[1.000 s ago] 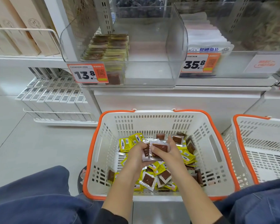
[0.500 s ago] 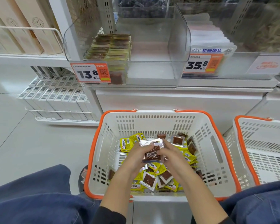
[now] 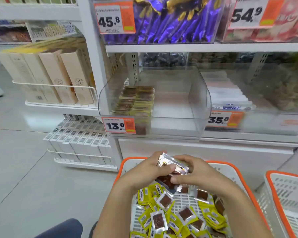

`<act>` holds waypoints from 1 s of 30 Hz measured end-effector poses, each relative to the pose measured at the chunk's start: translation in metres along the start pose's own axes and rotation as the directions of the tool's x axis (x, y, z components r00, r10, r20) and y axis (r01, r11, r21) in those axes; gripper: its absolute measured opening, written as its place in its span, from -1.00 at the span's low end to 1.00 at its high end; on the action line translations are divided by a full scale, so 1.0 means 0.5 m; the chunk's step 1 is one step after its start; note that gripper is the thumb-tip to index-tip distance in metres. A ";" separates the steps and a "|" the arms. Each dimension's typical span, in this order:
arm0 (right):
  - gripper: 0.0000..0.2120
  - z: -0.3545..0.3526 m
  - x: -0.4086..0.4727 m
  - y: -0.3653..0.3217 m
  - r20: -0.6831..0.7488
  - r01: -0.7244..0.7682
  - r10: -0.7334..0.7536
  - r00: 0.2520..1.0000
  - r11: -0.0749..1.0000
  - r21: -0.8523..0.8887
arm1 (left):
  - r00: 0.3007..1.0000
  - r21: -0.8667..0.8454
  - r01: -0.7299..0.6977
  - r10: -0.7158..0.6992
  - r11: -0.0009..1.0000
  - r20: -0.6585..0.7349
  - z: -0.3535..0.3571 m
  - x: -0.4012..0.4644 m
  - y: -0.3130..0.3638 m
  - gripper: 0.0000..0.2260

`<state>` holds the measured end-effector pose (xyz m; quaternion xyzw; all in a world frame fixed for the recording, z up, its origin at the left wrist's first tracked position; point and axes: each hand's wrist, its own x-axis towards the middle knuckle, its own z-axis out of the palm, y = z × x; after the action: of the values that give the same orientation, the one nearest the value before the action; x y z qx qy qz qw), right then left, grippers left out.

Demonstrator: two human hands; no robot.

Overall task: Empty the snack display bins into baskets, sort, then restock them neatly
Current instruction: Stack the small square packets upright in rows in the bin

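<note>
Below, both hands (image 3: 169,172) grip a packet stack (image 3: 170,170) above the packet-filled basket (image 3: 230,170); the clear bin (image 3: 162,124) holds few.

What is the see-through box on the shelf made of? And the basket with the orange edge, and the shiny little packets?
The display bin looks like clear, glossy hard plastic: you can see the stacked packets through it. The basket seems to be matte white moulded plastic with slots and an orange rim. The snack packets held in both hands look like thin silvery foil film, since the edges glint.

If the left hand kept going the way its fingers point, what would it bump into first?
Its fingers point right, so the left hand would probably meet the right hand first; both already grip the same small stack of silver-edged brown snack packets.
</note>
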<state>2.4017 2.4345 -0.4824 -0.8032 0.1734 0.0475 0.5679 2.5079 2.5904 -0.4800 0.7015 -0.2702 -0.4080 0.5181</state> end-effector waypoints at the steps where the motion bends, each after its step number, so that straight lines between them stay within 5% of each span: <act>1: -0.43 -0.015 0.010 -0.040 0.028 0.036 -0.034 0.999 0.996 -0.076 | 1.000 0.042 -0.026 0.026 0.999 -0.001 -0.019 0.006 0.029 -0.79; 3: -0.48 -0.037 0.032 -0.114 0.023 0.102 -0.100 0.995 0.978 -0.181 | 0.998 0.087 -0.057 0.058 0.995 -0.011 -0.051 0.016 0.094 -0.83; 6: -0.49 -0.070 0.072 -0.198 -0.061 0.148 -0.170 0.984 0.954 -0.260 | 0.990 0.235 -0.116 0.132 0.965 -0.053 -0.099 0.032 0.194 -0.50; 10: -0.49 -0.132 0.147 -0.269 -0.214 0.145 -0.257 0.943 0.891 -0.431 | 0.961 0.406 -0.153 0.231 0.901 -0.150 -0.179 0.070 0.256 -0.44; 15: -0.39 -0.185 0.293 -0.306 -0.312 -0.010 -0.217 0.925 0.807 -0.591 | 0.933 0.820 0.144 0.201 0.554 -0.299 -0.269 0.157 0.183 -0.41; 21: -0.39 -0.202 0.465 -0.275 -0.165 -0.170 0.057 0.985 0.527 -0.833 | 0.955 0.851 0.139 0.158 0.507 -0.250 -0.293 0.208 0.157 -0.30; 25: -0.15 -0.197 0.543 -0.238 -0.087 -0.071 -0.003 0.996 0.547 -0.834 | 0.971 0.863 0.131 0.114 0.488 -0.212 -0.291 0.208 0.154 -0.30; 30: -0.41 -0.213 0.543 -0.248 -0.109 -0.149 0.103 0.989 0.577 -0.803 | 0.981 0.862 0.154 0.030 0.483 -0.192 -0.284 0.203 0.168 -0.33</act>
<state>2.6842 2.3112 -0.4080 -0.9599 0.2038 0.1409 0.1314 2.6855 2.5540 -0.4114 0.9103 -0.3659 -0.1672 0.0978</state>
